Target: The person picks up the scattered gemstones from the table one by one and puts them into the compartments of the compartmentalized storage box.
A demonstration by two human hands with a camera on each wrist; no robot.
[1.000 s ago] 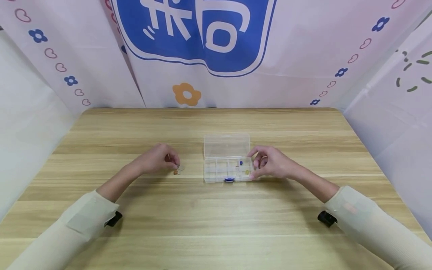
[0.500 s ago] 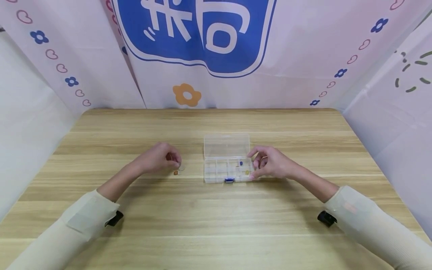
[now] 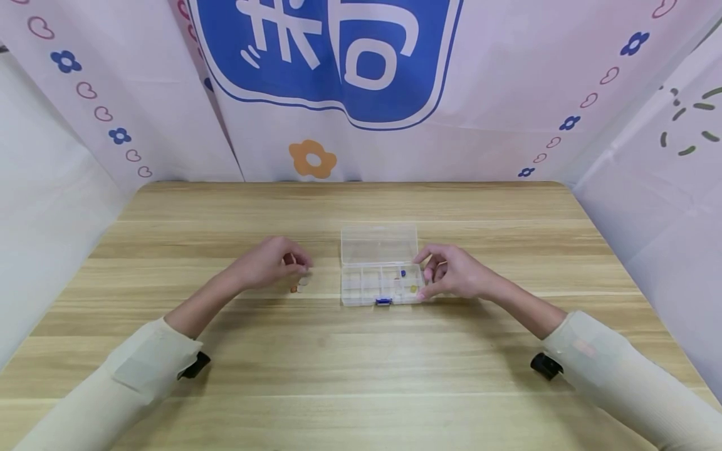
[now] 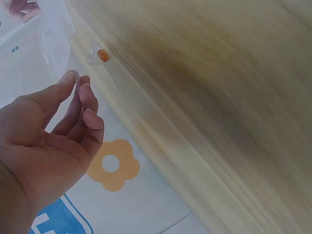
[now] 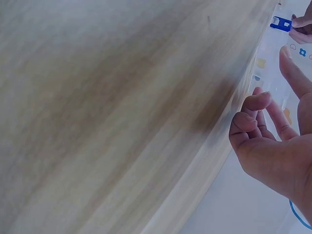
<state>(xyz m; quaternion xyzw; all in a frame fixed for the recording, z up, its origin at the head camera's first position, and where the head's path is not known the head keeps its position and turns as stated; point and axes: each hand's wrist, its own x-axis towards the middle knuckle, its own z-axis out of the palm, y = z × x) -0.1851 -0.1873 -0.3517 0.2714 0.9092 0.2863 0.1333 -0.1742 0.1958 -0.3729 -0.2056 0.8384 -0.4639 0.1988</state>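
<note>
My left hand (image 3: 276,263) hovers just above the table left of the box, thumb and index fingertips pinching a tiny pale piece (image 4: 77,76) mostly hidden between them. Below those fingertips lie a small orange glassy bead (image 4: 103,55) and clear pieces (image 3: 303,282). A clear plastic compartment box (image 3: 352,283) stands in mid-table, its lid (image 3: 379,245) folded back. My right hand (image 3: 457,272) grips the box's right end, thumb at the front corner and index finger at the back one. Inside, on the right, sit a blue bead (image 3: 403,273) and a yellow bead (image 3: 413,289).
A blue clasp (image 3: 383,301) is on the box's front edge. The wooden table (image 3: 338,376) reaches back to a printed white cloth (image 3: 479,150), with further white cloth at both sides. Black wrist devices (image 3: 194,365) sit under the sleeves.
My left hand has lifted slightly and shifted right, away from the orange bead, uncovering more of the clear pieces. My right hand and the box have stayed in place.
</note>
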